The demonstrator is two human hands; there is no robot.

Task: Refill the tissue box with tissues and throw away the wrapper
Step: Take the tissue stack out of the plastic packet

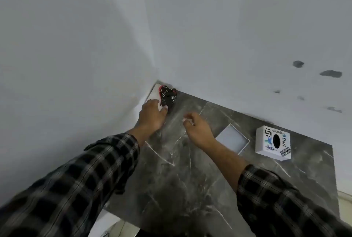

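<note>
Walls (228,46) hem tissue pack (167,97) in corner; counter (181,170) open btwn hands.
</note>
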